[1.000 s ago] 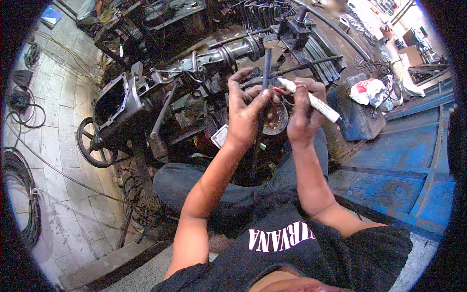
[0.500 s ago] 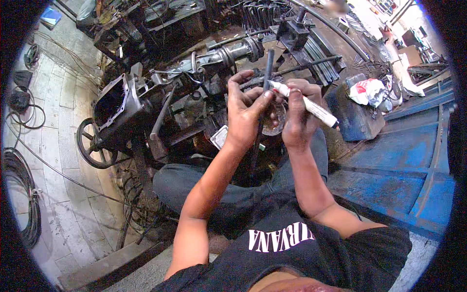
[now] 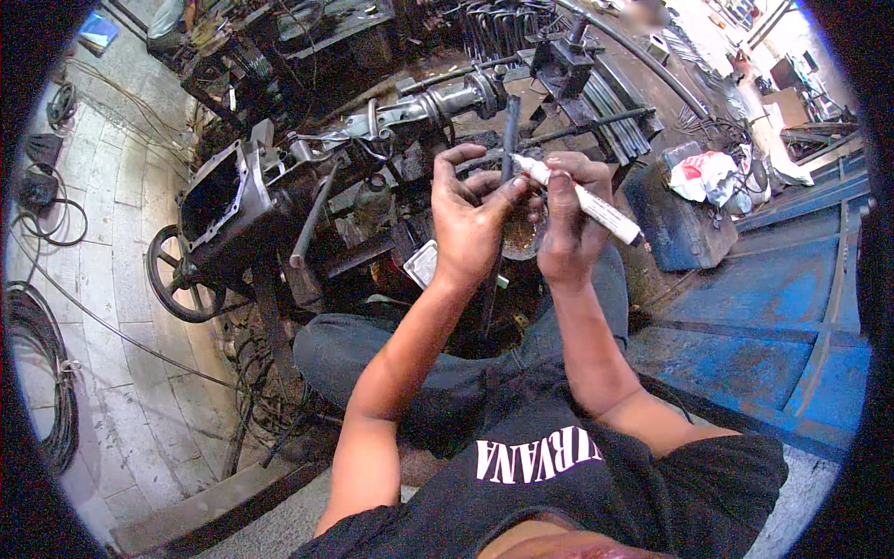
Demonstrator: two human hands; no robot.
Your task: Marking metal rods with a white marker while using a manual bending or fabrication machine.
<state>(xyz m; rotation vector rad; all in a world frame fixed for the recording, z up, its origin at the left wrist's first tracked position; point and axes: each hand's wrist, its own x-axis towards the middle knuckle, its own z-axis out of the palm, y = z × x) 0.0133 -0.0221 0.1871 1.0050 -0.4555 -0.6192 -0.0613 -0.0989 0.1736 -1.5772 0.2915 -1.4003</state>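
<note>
My left hand (image 3: 468,219) is closed round a dark metal rod (image 3: 511,130), which stands nearly upright with its top end above my fingers and its lower part running down between my knees. In my right hand (image 3: 570,214) is a white paint marker (image 3: 607,215), its tip at the rod's side and its dark rear end sloping down to the right. Soot or grease blackens the fingers of both hands. Behind and below my hands, a roundish metal piece (image 3: 521,240) shows only in part.
To the left is a machine frame with a handwheel (image 3: 175,273) and an open housing (image 3: 223,191). A dark toolbox (image 3: 680,219) carries a white plastic bag (image 3: 705,175). A blue metal panel (image 3: 736,349) lies right. Cable coils (image 3: 42,382) rest on the left floor, metal bars (image 3: 619,116) behind.
The marker and my right hand have shifted very slightly left and down along the rod. The rod's top has tipped a little to the left.
</note>
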